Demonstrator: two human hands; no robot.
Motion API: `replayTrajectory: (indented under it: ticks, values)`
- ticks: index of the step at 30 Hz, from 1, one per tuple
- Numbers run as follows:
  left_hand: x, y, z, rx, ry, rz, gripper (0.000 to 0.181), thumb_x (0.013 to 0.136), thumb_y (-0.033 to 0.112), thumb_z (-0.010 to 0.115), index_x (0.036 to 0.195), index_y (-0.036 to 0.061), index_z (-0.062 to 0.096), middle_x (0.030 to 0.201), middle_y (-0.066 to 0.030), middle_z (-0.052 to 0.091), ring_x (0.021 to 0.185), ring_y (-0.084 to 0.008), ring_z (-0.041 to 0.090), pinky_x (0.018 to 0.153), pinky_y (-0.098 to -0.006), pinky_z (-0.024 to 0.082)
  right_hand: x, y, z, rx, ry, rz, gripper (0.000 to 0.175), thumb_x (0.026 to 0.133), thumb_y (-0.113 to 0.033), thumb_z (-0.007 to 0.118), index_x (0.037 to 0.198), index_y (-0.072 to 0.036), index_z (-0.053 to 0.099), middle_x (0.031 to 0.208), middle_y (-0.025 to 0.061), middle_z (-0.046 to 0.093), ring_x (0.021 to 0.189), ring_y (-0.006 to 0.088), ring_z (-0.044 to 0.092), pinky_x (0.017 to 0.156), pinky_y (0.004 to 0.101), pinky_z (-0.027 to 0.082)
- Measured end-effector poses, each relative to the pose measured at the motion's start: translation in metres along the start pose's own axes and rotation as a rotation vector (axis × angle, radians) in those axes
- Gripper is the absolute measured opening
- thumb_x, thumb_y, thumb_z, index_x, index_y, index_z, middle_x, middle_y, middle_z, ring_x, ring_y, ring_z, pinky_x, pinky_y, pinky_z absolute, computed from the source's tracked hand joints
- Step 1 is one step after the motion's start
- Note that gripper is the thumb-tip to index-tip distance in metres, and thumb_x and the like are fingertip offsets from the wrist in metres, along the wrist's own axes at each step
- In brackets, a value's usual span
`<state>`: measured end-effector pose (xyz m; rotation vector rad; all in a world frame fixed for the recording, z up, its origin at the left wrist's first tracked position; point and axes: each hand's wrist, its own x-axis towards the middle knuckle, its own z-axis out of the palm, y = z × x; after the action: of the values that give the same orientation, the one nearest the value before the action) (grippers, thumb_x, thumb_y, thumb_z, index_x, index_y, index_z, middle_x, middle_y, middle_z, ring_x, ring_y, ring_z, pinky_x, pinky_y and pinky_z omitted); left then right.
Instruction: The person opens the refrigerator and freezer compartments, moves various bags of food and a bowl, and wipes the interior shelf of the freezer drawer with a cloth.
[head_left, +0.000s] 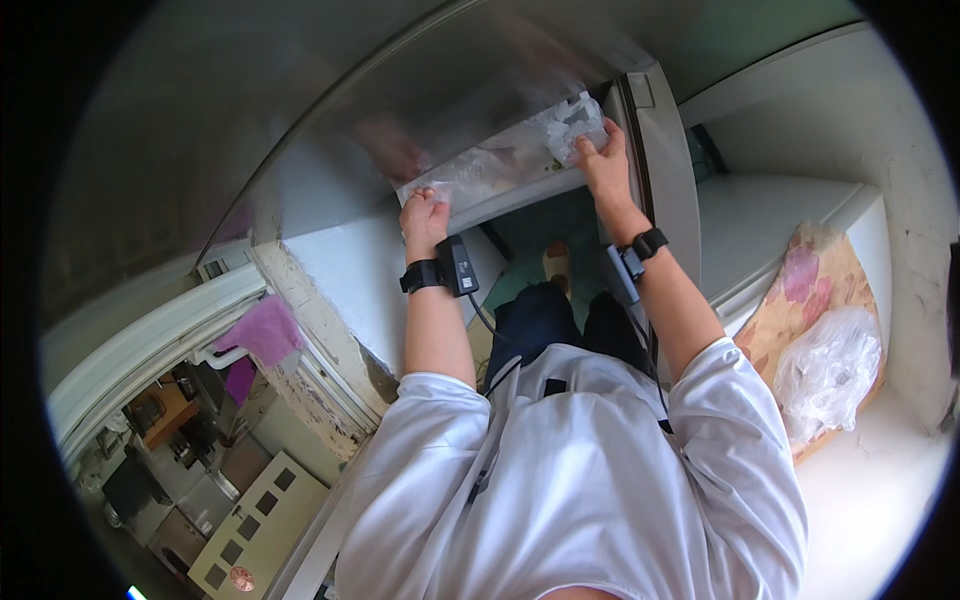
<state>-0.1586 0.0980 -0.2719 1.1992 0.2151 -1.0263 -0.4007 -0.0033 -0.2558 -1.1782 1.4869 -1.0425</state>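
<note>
A pulled-out clear plastic drawer of a refrigerator sits in front of me, holding several plastic bags. At its left front corner my left hand has its fingers curled on the rim, next to a thin clear bag. My right hand grips the right front corner, thumb apart from the fingers, against a crumpled whitish bag. That bag partly hides the rim there, and the undersides of both hands are out of sight. The drawer's back part lies hidden under the shiny grey upper door.
Right of the drawer stands an open lower refrigerator door. A white ledge on the right carries a flowered mat and a bundled plastic bag. On the left, a pink cloth hangs at a worn door frame. Cabled devices are strapped to both wrists.
</note>
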Motion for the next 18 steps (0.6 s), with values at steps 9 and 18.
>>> replayTrajectory:
  ticks: [9, 18]
  values:
    - [-0.044, -0.010, 0.043, -0.338, -0.107, -0.052, 0.014, 0.092, 0.004, 0.043, 0.080, 0.0030, 0.049, 0.079, -0.0084, 0.057, 0.076, -0.0193, 0.057, 0.084, -0.0365, 0.048, -0.065, -0.057, 0.030, -0.669, -0.286, -0.617, 0.069, 0.061, -0.019, 0.075, 0.123, -0.008, 0.047, 0.126, 0.0141, 0.044, 0.116, 0.0315, 0.042, 0.090, 0.0409, 0.036]
    - [-0.095, -0.013, 0.059, 0.232, -0.423, 0.182, 0.026, 0.091, 0.017, 0.058, 0.111, 0.0033, 0.048, 0.094, -0.0022, 0.054, 0.085, -0.0118, 0.051, 0.086, -0.0264, 0.042, -0.020, -0.031, 0.056, -0.315, -0.289, -0.435, 0.021, 0.064, 0.005, 0.056, 0.082, -0.005, 0.060, 0.081, 0.0119, 0.056, 0.082, 0.0357, 0.054, 0.068, 0.0400, 0.044]
